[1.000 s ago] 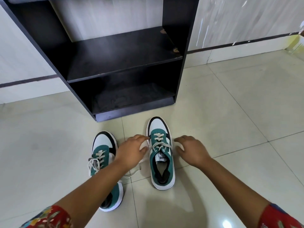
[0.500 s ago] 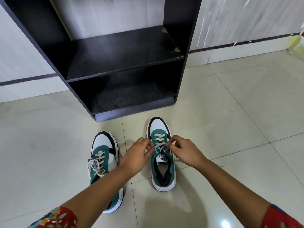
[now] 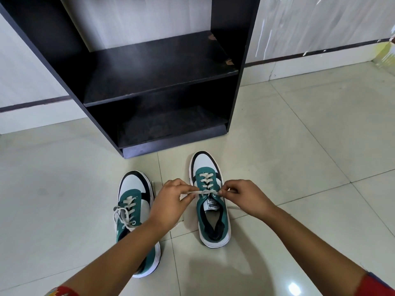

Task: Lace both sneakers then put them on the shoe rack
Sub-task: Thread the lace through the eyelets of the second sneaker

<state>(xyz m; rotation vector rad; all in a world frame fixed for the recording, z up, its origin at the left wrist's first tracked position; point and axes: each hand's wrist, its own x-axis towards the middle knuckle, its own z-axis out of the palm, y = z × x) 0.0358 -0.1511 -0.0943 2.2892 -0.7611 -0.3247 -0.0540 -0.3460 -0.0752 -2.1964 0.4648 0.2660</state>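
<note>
Two green, white and black sneakers stand on the tiled floor, toes toward the rack. The right sneaker (image 3: 210, 212) lies between my hands. My left hand (image 3: 171, 206) pinches one end of its white lace (image 3: 205, 191), and my right hand (image 3: 243, 198) pinches the other end, the lace stretched across the top eyelets. The left sneaker (image 3: 132, 201) sits beside my left forearm, which hides its heel; its lace is tied in a loose bow. The black shoe rack (image 3: 162, 67) stands just beyond the shoes, both shelves bare.
A pale wall with a dark stripe and white skirting runs behind the rack. Glossy floor tiles spread out on all sides. A yellowish object (image 3: 386, 54) shows at the far right edge.
My hands left the sides of the right sneaker, came together over its tongue and took hold of the lace ends. They now pull them slightly apart.
</note>
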